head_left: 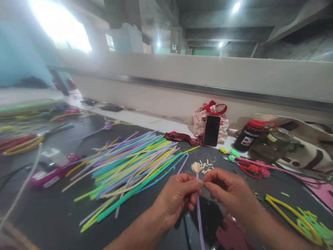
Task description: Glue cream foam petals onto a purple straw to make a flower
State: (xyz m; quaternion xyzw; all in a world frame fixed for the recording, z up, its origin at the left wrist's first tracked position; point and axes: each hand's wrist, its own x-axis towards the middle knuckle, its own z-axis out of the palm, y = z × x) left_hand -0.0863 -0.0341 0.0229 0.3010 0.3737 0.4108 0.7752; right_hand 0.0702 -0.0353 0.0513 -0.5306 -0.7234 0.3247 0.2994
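Note:
My left hand [175,198] is closed, thumb and fingers pinching a thin purple pipe cleaner [199,222] near its upper end. The stem hangs down to the bottom edge of the view. On top of it sits a small cream tuft shaped like a flower head [195,167]. Just to the right, my right hand [231,189] has its thumb and forefinger brought together beside the stem; anything between those fingertips is too small to make out. Short cream cut pieces [207,170] lie scattered on the dark table behind the fingers.
Many coloured pipe cleaners [137,166] spread across the table's left-middle. A magenta tool [49,175] lies further left. Behind stand a phone [211,130], a black bottle [248,135] and a glass jug [272,147]. Red-handled scissors [250,170] and yellow handles [293,211] are on the right.

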